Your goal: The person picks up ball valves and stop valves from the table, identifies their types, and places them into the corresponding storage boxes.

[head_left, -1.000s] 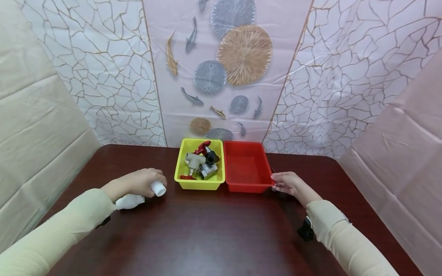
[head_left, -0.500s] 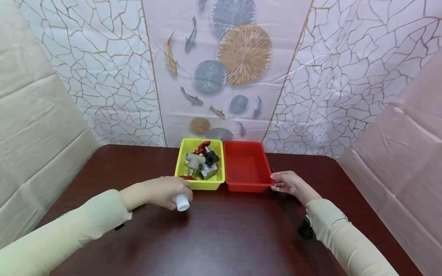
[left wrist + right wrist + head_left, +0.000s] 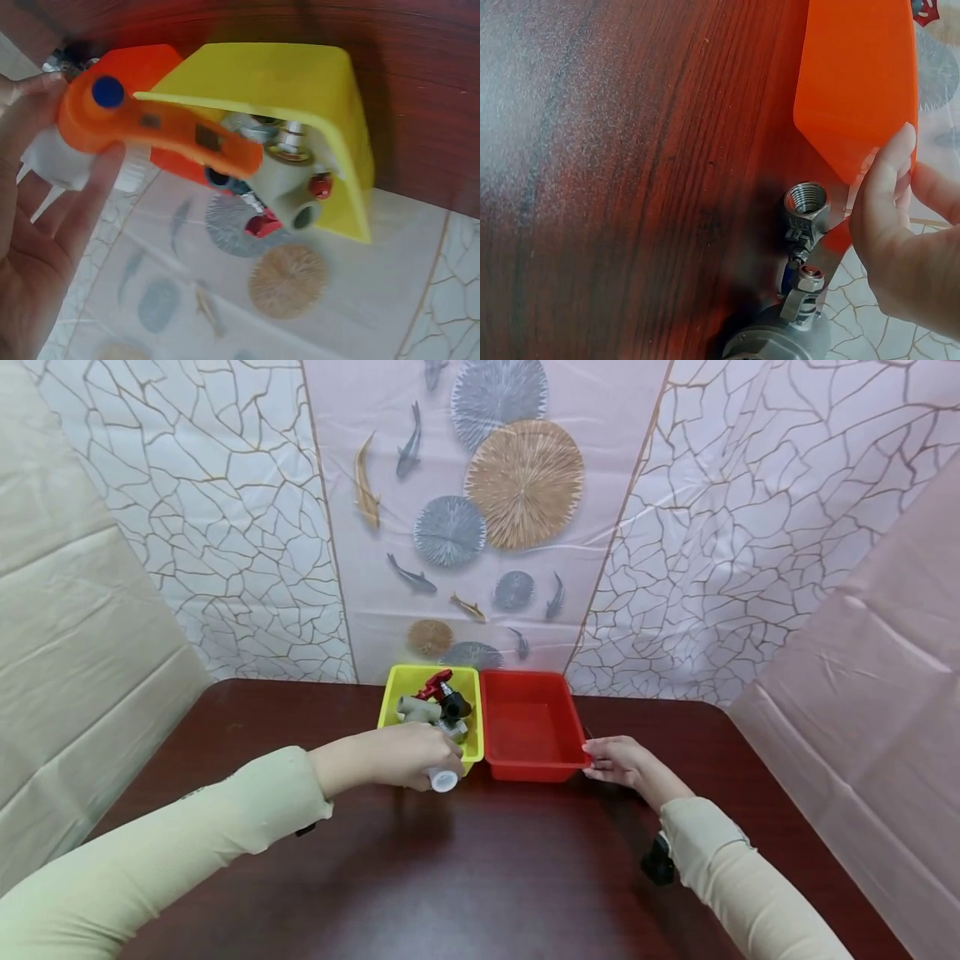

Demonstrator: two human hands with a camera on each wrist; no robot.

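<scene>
My left hand (image 3: 416, 756) grips a white plastic ball valve (image 3: 56, 161) with an orange lever handle (image 3: 180, 135) that has a blue dot at its pivot. Only the valve's white round end shows in the head view. This hand is at the front of the yellow bin (image 3: 300, 71), covering part of it. Grey and metal valves, some with red handles, lie inside that bin. On the other side, my right hand (image 3: 618, 760) pinches the front right corner of the red bin (image 3: 528, 771) between thumb and fingers.
Metal valves (image 3: 808, 206) lie on the dark wooden table (image 3: 630, 187) beside the red bin, partly hidden by my right hand in the head view. Both bins stand side by side near the patterned back curtain (image 3: 262, 527). Cloth walls flank the table.
My left hand has carried the white valve rightward from the left of the table to the front of the yellow bin. The right hand stays on the red bin's corner.
</scene>
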